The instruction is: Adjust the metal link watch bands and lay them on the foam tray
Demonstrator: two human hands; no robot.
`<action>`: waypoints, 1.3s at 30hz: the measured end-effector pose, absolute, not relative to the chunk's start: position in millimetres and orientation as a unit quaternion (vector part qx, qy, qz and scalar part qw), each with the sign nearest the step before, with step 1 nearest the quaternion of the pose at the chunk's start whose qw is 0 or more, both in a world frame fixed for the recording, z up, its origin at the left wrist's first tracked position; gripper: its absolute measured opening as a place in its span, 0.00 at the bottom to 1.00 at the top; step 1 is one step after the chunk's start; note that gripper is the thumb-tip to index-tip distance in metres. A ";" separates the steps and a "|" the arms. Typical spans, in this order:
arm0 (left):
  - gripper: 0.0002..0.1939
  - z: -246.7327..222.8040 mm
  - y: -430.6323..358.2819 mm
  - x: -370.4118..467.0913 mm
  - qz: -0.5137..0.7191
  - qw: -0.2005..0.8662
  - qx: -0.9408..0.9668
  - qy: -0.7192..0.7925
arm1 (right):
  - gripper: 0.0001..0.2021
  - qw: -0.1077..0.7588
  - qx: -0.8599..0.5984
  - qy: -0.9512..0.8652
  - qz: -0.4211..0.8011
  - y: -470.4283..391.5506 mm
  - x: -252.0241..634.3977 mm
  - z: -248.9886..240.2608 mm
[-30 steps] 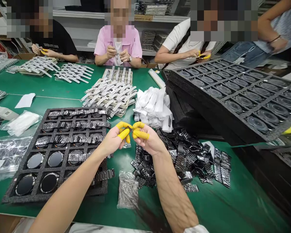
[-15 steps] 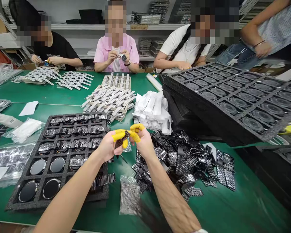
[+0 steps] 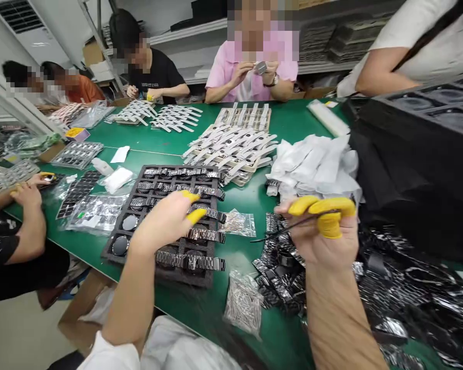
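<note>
Lying nearest on the green table (image 3: 250,200), a clear bag of thin metal pins (image 3: 244,303) is noted. Up and right, a thin dark tool (image 3: 280,232) is pinched by yellow-covered fingers of the right hand (image 3: 326,231), held above heaped black bands (image 3: 280,277). The left hand (image 3: 164,221) is held over the foam tray (image 3: 200,280) of watches (image 3: 120,245); 2 digits are parted; whether a band is gripped cannot be told. Farther off, white-strapped watches (image 3: 231,146) are stacked. Beyond, a gray piece (image 3: 261,67) is held by a pink-shirted co-worker (image 3: 219,67).
</note>
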State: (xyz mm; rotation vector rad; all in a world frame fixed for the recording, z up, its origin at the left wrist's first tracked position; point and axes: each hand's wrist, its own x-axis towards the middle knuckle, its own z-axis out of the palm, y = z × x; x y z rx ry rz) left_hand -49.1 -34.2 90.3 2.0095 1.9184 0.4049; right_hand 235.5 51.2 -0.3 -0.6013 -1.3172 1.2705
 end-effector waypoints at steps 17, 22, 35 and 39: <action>0.17 38.4 -104.2 -150.0 -0.039 0.013 0.682 0.730 | 0.19 0.578 -0.209 -0.388 0.687 45.6 218.0 11.6; 0.13 60.9 -83.2 -128.8 0.314 0.129 0.557 0.758 | 0.19 0.554 -0.190 -0.386 0.713 46.0 218.7 14.1; 0.21 24.3 45.6 32.8 0.412 0.337 0.718 0.448 | 0.22 0.466 -0.242 -0.374 0.764 36.8 187.1 -2.1; 0.35 9.4 43.6 19.8 0.401 0.235 0.792 0.395 | 0.22 0.448 -0.249 -0.418 0.750 42.1 189.0 -8.8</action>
